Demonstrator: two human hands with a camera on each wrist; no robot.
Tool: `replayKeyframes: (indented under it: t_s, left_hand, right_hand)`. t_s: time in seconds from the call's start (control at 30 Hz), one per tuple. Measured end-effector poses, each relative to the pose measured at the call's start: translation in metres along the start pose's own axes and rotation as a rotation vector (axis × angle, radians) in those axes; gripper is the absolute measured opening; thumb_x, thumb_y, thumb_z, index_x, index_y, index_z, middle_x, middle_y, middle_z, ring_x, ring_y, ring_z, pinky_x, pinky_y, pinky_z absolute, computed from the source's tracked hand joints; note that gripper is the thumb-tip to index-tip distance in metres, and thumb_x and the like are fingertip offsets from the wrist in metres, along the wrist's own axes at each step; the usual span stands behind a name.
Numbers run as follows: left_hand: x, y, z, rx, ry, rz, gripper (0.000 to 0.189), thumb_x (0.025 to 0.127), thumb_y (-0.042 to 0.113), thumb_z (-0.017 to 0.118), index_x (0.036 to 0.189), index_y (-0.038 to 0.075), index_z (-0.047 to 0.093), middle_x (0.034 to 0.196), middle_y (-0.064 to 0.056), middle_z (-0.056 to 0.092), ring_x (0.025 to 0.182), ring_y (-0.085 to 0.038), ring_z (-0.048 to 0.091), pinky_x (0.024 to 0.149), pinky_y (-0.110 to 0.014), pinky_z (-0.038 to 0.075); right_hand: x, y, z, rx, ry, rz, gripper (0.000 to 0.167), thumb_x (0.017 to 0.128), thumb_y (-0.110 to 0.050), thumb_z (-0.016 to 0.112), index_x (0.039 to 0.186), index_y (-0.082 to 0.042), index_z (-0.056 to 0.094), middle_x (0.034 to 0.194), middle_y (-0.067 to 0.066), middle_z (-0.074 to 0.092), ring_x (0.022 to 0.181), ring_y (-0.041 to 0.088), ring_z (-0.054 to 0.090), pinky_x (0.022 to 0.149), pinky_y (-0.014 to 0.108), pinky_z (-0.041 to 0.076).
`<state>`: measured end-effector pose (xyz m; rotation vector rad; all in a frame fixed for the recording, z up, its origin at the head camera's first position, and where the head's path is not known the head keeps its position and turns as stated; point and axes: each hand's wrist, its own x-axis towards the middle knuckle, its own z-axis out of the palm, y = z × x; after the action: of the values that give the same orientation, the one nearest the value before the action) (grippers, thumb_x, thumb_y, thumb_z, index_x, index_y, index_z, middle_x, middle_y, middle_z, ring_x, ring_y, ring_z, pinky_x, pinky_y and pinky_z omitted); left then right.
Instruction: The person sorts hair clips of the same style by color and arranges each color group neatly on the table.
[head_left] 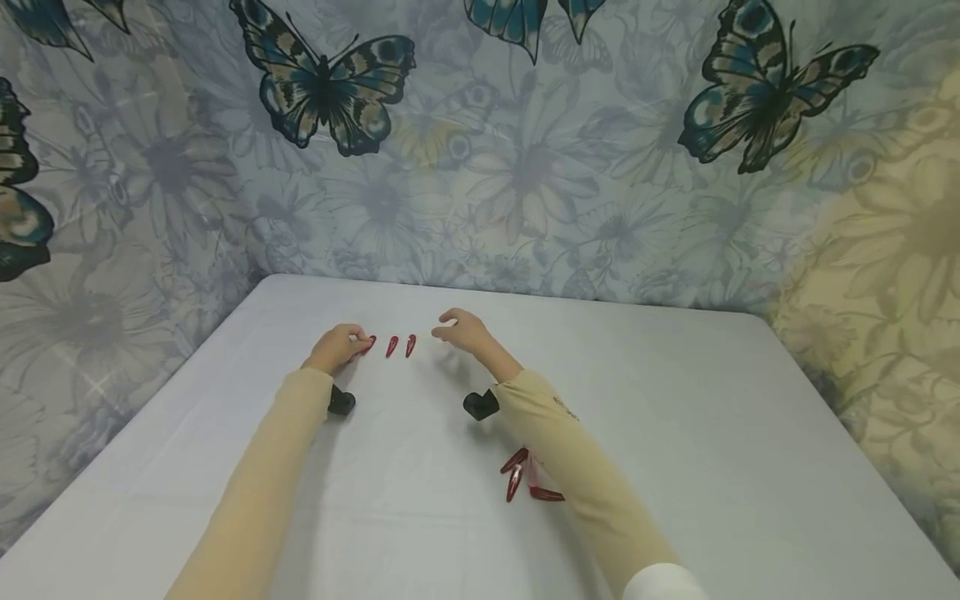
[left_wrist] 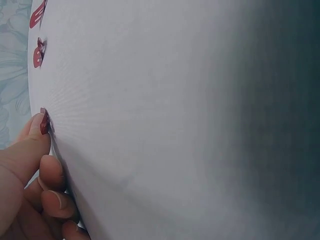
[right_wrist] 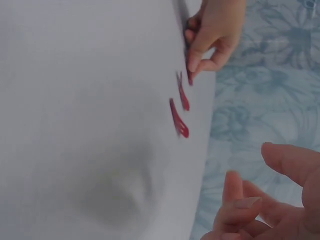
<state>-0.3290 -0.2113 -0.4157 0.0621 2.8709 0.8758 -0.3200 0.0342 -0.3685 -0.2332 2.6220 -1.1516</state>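
Beige sleeves (head_left: 258,483) — black wrist pieces (head_left: 342,403)

Your left hand (head_left: 337,347) partly covers its clip (left_wrist: 44,123). Your right sleeve (head_left: 581,462) overlaps the loose clips (head_left: 514,482), hiding their count. The left wrist view's top edge crops another clip (left_wrist: 36,16); your right hand (right_wrist: 289,214) runs off the right wrist view.

White table (head_left: 675,433) has rounded far corners — behind it hangs grey-blue floral backdrop (head_left: 525,225), yellowish at right — bears teal-and-black butterflies (head_left: 324,92).

left grip (head_left: 334,347) pinches a red clip (head_left: 371,342) beside two clips (head_left: 392,346); right grip (head_left: 463,331) hovers.
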Motion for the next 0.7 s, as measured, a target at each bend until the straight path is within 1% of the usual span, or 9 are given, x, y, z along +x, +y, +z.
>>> replayKeyframes:
  t_s: [0.1,0.2,0.27,0.37,0.53,0.6,0.7]
  left_hand:
    - [0.0,-0.001,0.0,-0.003,0.003,0.003,0.022,0.098,0.024,0.058,0.088,0.004,0.059,0.053,0.006,0.045,0.055,-0.011,0.04,0.064,-0.027,0.033]
    - [0.001,-0.003,-0.001,-0.005,0.001,0.016,0.022,0.098,0.023,0.059,0.088,0.004,0.059,0.052,0.006,0.044,0.054,-0.011,0.039,0.063,-0.027,0.033]
    - [0.001,-0.004,-0.002,-0.007,-0.003,0.019,0.021,0.098,0.023,0.059,0.089,0.004,0.059,0.052,0.006,0.044,0.053,-0.011,0.039,0.063,-0.027,0.033]
    - [0.002,-0.006,-0.004,-0.016,-0.007,0.025,0.021,0.098,0.022,0.059,0.089,0.004,0.059,0.052,0.005,0.044,0.053,-0.011,0.039,0.063,-0.027,0.033]
    - [0.002,-0.004,-0.004,-0.028,-0.014,0.025,0.02,0.098,0.021,0.059,0.088,0.004,0.058,0.052,0.005,0.043,0.053,-0.011,0.038,0.062,-0.027,0.033]
    - [0.002,-0.004,-0.003,-0.03,-0.014,0.023,0.02,0.098,0.021,0.059,0.088,0.004,0.058,0.052,0.005,0.043,0.053,-0.011,0.039,0.062,-0.027,0.033]
    - [0.004,-0.004,-0.002,-0.03,-0.018,0.025,0.021,0.098,0.022,0.059,0.087,0.004,0.057,0.052,0.006,0.043,0.053,-0.011,0.038,0.061,-0.027,0.033]
  right_hand:
    - [-0.006,0.002,-0.008,-0.029,0.016,-0.032,0.041,0.097,-0.017,0.054,0.136,-0.006,0.053,0.124,0.018,0.064,0.114,0.031,0.061,0.097,0.042,0.048]
    - [-0.013,0.004,-0.017,-0.066,0.025,-0.071,0.04,0.094,-0.009,0.051,0.134,-0.009,0.055,0.124,0.019,0.063,0.108,0.031,0.061,0.087,0.039,0.049]
    - [-0.017,0.004,-0.022,-0.086,0.024,-0.089,0.041,0.093,-0.006,0.049,0.133,-0.009,0.057,0.124,0.019,0.063,0.102,0.029,0.061,0.081,0.035,0.047]
    - [-0.025,0.006,-0.028,-0.101,0.019,-0.115,0.04,0.093,-0.005,0.048,0.131,-0.01,0.058,0.122,0.02,0.063,0.095,0.026,0.058,0.075,0.031,0.044]
    - [-0.041,0.01,-0.035,-0.113,0.029,-0.176,0.037,0.094,-0.007,0.049,0.129,-0.009,0.06,0.116,0.019,0.064,0.09,0.025,0.057,0.072,0.029,0.044]
    - [-0.049,0.013,-0.038,-0.104,0.031,-0.203,0.036,0.094,-0.008,0.05,0.129,-0.008,0.06,0.114,0.019,0.064,0.087,0.024,0.057,0.07,0.028,0.043]
    - [-0.061,0.02,-0.041,-0.082,0.027,-0.228,0.034,0.095,-0.01,0.051,0.128,-0.008,0.06,0.113,0.019,0.064,0.078,0.021,0.054,0.066,0.027,0.041]
